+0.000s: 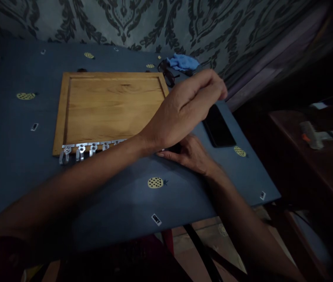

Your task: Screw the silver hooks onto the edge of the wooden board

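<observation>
- Head view: a wooden board [113,105] is lying flat on the blue, pineapple-printed surface [125,211], metal hooks [93,147] lining its near edge.
- The left hand [188,105] is crossing above the right hand [195,156], knuckles bent; its grip is facing away, impossible to make out.
- The right hand is resting by the board's near right corner; shadow is hiding whether its grip is pinching anything.
- A phone [219,127] is lying to the right.

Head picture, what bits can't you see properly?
In the head view:
- Row of metal hooks: its right end is hidden behind the left forearm.
- Wooden board: lower right corner, behind the left hand.
- Left fingertips: turned away, behind that hand.
- What the right hand may hold: partly covered by the left, and dark.
- Grey-and-orange thing, far right: too blurred and dim to name.
</observation>
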The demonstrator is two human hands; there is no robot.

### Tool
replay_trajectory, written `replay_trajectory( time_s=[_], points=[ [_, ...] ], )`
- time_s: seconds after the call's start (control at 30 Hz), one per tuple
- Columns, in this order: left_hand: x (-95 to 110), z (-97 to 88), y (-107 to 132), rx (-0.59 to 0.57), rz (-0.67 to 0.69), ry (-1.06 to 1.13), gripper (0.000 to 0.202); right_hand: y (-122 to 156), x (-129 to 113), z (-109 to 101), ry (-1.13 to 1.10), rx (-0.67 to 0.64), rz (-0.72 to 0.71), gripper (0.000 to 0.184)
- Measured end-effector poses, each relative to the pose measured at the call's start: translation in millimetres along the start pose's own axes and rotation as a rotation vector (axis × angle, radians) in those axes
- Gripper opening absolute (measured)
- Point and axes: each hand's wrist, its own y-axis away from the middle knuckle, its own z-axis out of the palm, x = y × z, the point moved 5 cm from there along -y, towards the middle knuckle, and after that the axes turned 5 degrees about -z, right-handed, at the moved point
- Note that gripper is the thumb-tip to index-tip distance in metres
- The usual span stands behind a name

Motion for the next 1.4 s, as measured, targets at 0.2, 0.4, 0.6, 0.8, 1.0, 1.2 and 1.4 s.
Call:
replay_trajectory(
  time_s=[0.2, 0.4, 0.6, 0.8, 1.0, 1.2, 1.4],
  points=[
    [-4.4, 2.2, -4.8, -0.077, 0.038, 0.001, 0.032, 1.1, 0.9, 0.1, 0.014, -0.012, 0.01, 0.059],
    [-3.8, -4.4, -8.4, -0.249, -0.032, 0.082, 0.032, 1.0, -0.5, 0.2, 0.023, -0.02, 0.033, 0.059],
    [-7.4, -6.3, -9.3, -0.371, -0.076, 0.159, 0.027, 0.8, 0.0, 1.2, 0.011, -0.021, 0.053, 0.06],
    [17.5, -17.9, -11.4, -0.095, 0.05, 0.214, 0.031, 0.2, 0.3, -0.3, -0.011, -0.031, 0.026, 0.061],
    [30.7, -28.2, -10.1, 0.151, 0.066, 0.198, 0.035, 0.3, 0.8, -0.9, -0.051, -0.035, 0.002, 0.058],
    [9.1, -19.2, -9.1, 0.077, 0.035, 0.159, 0.032, 0.6, 2.0, -0.4, -0.048, -0.028, 0.009, 0.057],
    [-2.8, -16.6, -8.6, 0.037, 0.046, 0.155, 0.033, 0.2, 1.2, -1.5, -0.031, -0.051, 0.026, 0.052]
  ],
)
